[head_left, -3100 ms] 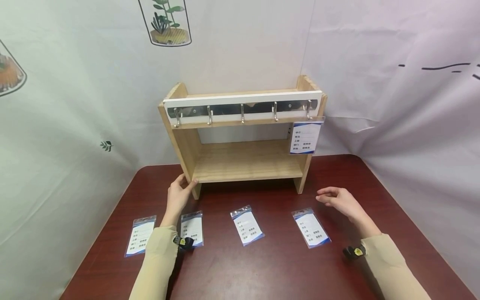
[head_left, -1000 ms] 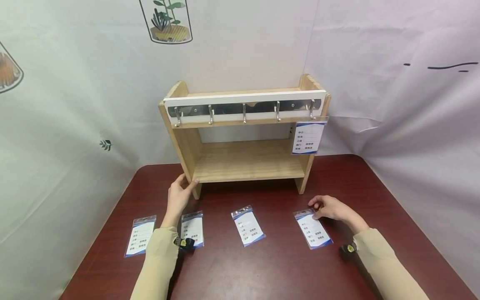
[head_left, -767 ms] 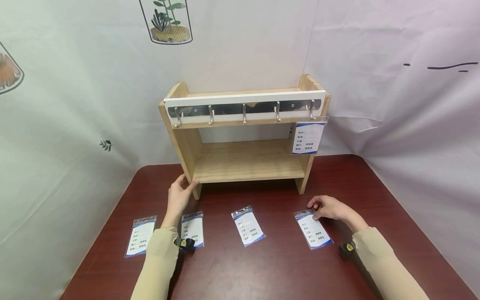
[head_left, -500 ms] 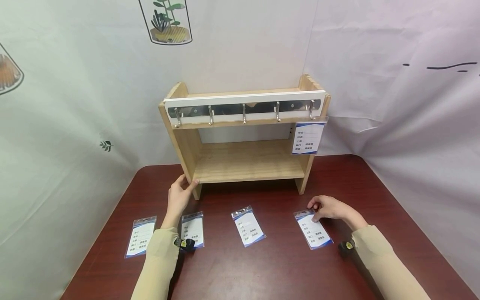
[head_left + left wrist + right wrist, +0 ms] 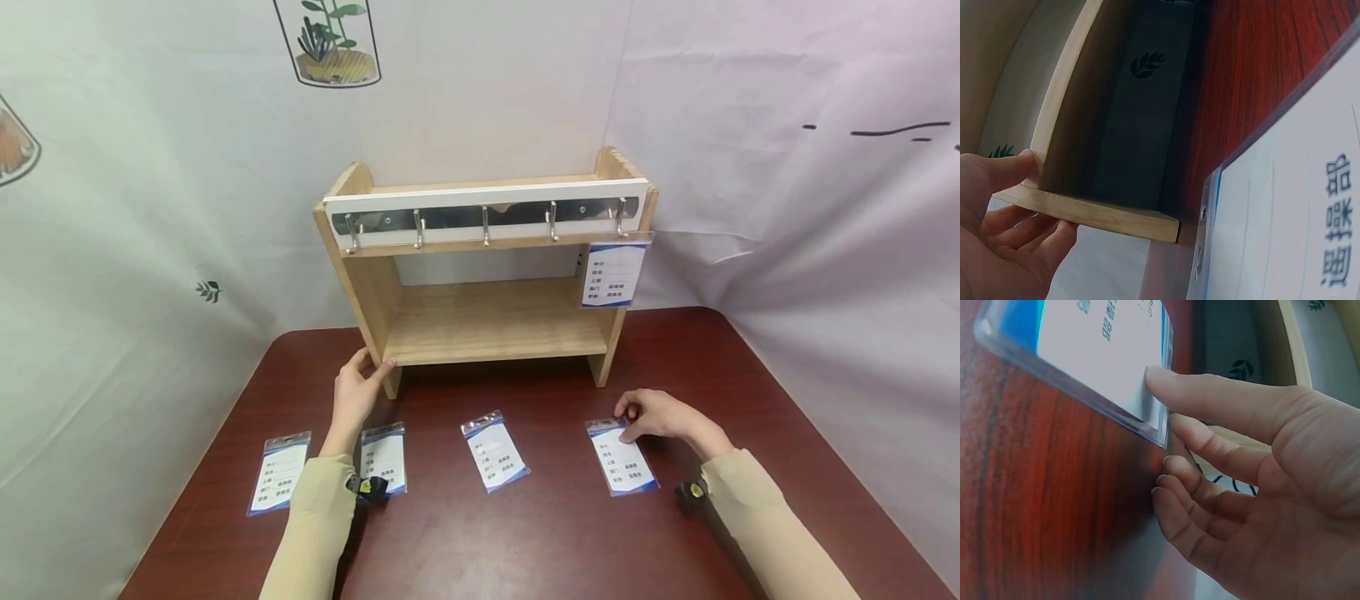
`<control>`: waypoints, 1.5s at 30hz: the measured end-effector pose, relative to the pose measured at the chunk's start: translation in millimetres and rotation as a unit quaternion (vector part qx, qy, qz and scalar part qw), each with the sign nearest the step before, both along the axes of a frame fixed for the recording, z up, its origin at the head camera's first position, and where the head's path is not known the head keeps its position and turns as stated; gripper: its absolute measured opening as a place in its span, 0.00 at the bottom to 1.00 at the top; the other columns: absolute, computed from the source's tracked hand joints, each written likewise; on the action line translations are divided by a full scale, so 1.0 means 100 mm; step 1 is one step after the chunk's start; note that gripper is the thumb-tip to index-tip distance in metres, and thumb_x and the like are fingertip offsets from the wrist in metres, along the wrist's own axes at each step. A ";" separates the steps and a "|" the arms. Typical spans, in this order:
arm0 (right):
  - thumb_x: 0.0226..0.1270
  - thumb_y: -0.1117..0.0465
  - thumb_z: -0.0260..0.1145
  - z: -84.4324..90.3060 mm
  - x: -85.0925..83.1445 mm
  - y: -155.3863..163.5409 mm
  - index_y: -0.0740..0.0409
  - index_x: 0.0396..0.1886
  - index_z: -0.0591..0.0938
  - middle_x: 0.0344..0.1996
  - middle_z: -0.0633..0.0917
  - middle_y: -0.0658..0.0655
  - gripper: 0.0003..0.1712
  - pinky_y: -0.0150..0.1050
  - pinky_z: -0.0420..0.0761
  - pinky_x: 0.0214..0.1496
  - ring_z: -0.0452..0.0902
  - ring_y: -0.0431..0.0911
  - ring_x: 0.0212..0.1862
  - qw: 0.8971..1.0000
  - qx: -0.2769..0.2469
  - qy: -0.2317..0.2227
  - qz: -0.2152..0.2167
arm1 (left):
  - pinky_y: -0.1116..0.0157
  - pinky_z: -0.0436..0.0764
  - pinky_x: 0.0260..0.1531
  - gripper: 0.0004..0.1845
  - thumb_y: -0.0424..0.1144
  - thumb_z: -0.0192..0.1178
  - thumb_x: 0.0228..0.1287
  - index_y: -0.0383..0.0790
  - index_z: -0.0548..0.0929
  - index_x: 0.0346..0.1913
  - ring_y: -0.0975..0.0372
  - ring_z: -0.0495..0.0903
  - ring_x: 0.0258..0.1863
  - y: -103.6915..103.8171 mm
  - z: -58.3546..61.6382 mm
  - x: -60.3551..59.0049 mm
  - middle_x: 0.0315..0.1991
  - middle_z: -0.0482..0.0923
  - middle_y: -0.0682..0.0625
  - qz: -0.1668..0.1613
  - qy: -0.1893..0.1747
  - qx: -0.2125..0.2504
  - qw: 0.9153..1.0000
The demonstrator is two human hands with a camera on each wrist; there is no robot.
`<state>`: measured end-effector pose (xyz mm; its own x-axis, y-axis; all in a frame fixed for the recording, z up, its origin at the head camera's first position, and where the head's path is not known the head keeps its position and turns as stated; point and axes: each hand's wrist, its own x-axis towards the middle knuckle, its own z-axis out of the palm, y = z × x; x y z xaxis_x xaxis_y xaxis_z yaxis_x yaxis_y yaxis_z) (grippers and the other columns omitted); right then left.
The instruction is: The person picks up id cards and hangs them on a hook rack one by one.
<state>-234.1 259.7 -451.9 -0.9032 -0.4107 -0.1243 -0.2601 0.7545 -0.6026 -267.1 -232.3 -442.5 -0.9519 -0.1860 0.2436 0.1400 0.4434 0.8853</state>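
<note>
My left hand holds the lower left side panel of a small wooden shelf; in the left wrist view the thumb lies on the shelf board and the fingers lie behind the panel. At the right, my right hand pinches the top edge of a clear-sleeved name badge on the table. The right wrist view shows the thumb on the badge's face and the index finger at its edge; the finger's contact underneath is hidden. Another badge hangs from the rightmost metal hook.
Three more badges lie on the dark red table: a far-left badge, a badge partly behind the left wrist and a middle badge. A white hook rail with several hooks spans the shelf's front. White cloth surrounds the table.
From beside the badge, my right hand has come left and down onto its top edge. Just now that badge has turned slightly. My left hand stays on the shelf.
</note>
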 end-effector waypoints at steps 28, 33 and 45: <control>0.45 0.67 0.81 -0.03 0.07 0.02 0.62 0.33 0.78 0.25 0.76 0.51 0.20 0.35 0.71 0.34 0.71 0.44 0.32 0.998 -0.037 -0.008 -0.050 | 0.51 0.80 0.55 0.28 0.44 0.67 0.69 0.31 0.76 0.65 0.48 0.81 0.56 0.00 0.01 -0.02 0.57 0.81 0.34 0.002 0.003 -0.014 1.000; 0.46 0.69 0.80 -0.02 0.09 0.01 0.64 0.35 0.77 0.26 0.77 0.52 0.21 0.33 0.72 0.34 0.72 0.44 0.32 0.997 -0.050 0.016 -0.060 | 0.51 0.81 0.54 0.27 0.44 0.66 0.69 0.32 0.76 0.65 0.48 0.82 0.55 0.00 0.00 -0.01 0.57 0.81 0.35 0.003 0.001 -0.013 1.000; 0.55 0.71 0.74 0.09 0.10 0.04 0.66 0.40 0.79 0.30 0.81 0.54 0.14 0.32 0.76 0.34 0.76 0.44 0.34 0.986 -0.117 0.073 -0.089 | 0.50 0.81 0.53 0.29 0.45 0.66 0.69 0.32 0.75 0.66 0.48 0.82 0.55 0.00 0.00 0.00 0.57 0.81 0.34 0.002 0.003 -0.009 1.000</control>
